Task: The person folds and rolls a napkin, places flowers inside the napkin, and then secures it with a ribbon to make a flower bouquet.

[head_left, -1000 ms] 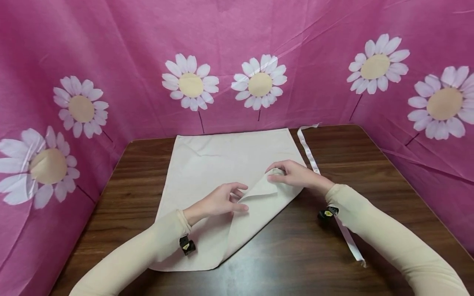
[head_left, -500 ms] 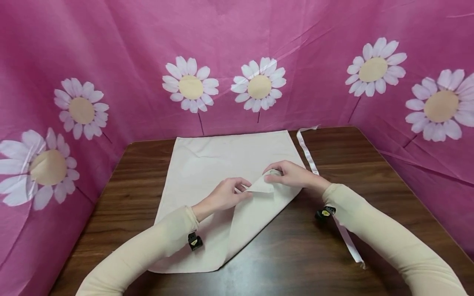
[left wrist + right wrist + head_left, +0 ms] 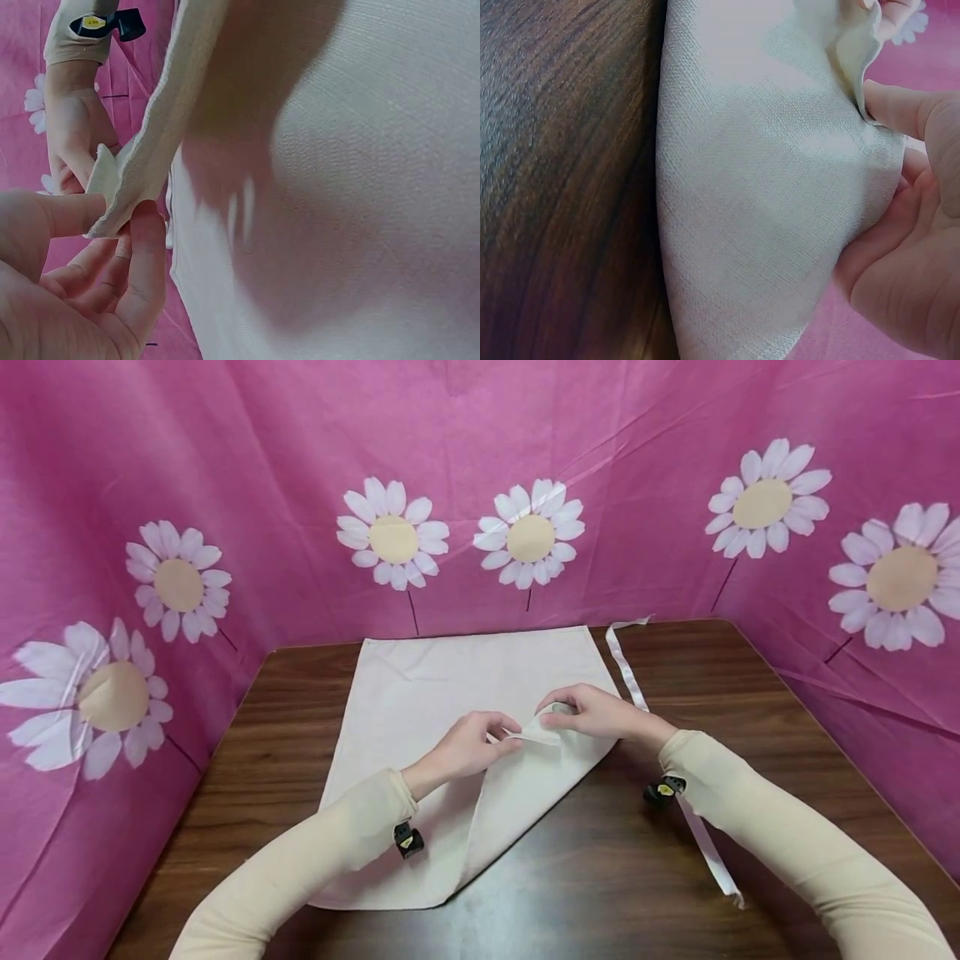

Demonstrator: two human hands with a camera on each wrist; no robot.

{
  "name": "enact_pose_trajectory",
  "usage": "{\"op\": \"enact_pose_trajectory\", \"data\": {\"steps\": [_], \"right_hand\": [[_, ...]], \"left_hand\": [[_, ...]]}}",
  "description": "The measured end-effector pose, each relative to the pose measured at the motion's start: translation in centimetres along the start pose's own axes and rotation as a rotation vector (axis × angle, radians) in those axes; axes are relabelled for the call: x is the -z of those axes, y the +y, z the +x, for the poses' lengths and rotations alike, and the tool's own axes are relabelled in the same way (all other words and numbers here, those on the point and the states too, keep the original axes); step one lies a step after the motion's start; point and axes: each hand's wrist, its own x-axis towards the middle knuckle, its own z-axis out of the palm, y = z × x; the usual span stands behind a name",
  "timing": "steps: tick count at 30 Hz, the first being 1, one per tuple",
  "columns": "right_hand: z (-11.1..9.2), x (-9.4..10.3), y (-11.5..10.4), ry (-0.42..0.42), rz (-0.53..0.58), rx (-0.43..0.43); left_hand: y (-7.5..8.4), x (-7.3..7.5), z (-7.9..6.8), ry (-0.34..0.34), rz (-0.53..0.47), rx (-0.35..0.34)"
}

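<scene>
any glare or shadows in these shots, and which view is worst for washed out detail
Head view: pale glare at bottom centre on the dark brown wood-grain table; left wrist view: a dark shadow with finger-like streaks across the cream woven cloth; right wrist view: probably worst, the cloth's upper part bleached bright.

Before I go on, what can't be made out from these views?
- Head view: the middle of the white ribbon, covered by the right arm.
- Head view: the cloth beneath its turned-up part, which hides it.
- Right wrist view: fingertips of the right grip, except the thumb's, behind the cloth.
- Left wrist view: the back of the left grip, cut off by the left edge.
</scene>
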Motion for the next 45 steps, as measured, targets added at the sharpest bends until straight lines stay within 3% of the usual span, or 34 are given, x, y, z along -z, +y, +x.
{"op": "enact_pose_trajectory", "data": {"steps": [7,13,22,30,36,40,45], "right_hand": [[0.3,0.5,-0.1,-0.02,0.01,0.01],[0.4,1.0,-0.3,-0.03,0.023,0.04],[-0.6,1.5,0.0,-0.031,0.051,-0.038],[-1.2,2.8,0.1,-0.049,0.075,0.008],[-1.3,4.4,0.6,0.0,-0.028,0.019],[-0.7,5.2,1.0,0.041,-0.077,0.007],[0.5,5.7,1.0,0.062,-0.058,0.017]], "left_hand": [[-0.4,0.5,0.0,0.015,-0.009,0.017],[-0.6,0.8,0.1,0.025,-0.106,0.074],[-1.0,1.4,-0.4,0.037,-0.172,0.129],[-0.5,4.0,-0.5,0.068,-0.229,0.135],[0.0,6.0,-0.1,0.094,-0.218,0.109],[0.1,7.3,0.3,0.099,-0.219,0.092],[0.0,8.6,0.9,0.102,-0.226,0.107]]}}
